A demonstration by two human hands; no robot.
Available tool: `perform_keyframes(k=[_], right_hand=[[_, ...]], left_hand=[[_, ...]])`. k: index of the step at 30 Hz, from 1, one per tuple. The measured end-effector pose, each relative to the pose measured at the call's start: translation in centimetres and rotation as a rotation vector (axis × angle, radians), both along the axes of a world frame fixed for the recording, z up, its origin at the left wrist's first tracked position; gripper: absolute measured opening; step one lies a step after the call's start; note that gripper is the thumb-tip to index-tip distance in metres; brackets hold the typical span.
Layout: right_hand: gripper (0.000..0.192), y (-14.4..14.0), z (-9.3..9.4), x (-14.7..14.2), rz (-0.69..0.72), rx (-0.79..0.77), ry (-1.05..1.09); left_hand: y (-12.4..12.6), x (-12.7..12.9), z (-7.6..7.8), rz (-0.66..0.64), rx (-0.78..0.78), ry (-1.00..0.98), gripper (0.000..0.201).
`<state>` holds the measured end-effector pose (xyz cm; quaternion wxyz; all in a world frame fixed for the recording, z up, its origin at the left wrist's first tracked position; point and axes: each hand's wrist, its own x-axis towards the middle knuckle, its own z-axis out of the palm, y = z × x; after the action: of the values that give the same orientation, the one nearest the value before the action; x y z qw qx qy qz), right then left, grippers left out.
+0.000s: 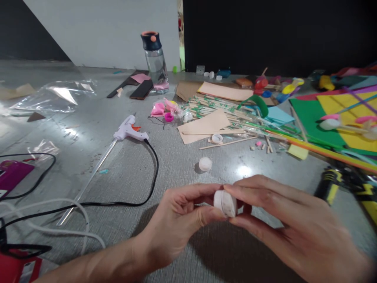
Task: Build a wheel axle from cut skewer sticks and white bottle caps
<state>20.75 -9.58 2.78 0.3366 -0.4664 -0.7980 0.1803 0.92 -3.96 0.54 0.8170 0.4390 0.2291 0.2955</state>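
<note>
Both hands meet low in the middle of the view around two white bottle caps (225, 202) pressed together. My left hand (176, 220) pinches them from the left with thumb and fingers. My right hand (282, 218) grips them from the right. Another white cap (205, 164) lies on the grey floor just beyond my hands. A white glue gun (129, 130) with a long clear glue stick lies further left, its black cord (153, 165) curving toward me.
Wooden sticks (218, 110), tan card (206, 125) and coloured foam sheets (330, 114) are spread at the right. A water bottle (155, 61) stands at the back. A yellow-black tool (347, 184) lies right of my hands. Cables (44, 208) and plastic wrap (55, 96) sit left.
</note>
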Motion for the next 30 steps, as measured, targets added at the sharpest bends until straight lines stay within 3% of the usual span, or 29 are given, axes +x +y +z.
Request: perform_keyframes(k=[8, 16, 30], right_hand=[[0.021, 0.2, -0.1, 0.1, -0.022, 0.128, -0.064], [0.021, -0.3, -0.7, 0.0, -0.119, 0.254, -0.169], [0.023, -0.8, -0.8, 0.0, -0.122, 0.258, -0.183]], left_hand=[[-0.1, 0.1, 0.3, -0.006, -0.054, 0.009, 0.031], [-0.6, 0.1, -0.2, 0.122, 0.067, 0.061, 0.027], [-0.6, 0.0, -0.6, 0.208, 0.127, 0.038, 0.033]])
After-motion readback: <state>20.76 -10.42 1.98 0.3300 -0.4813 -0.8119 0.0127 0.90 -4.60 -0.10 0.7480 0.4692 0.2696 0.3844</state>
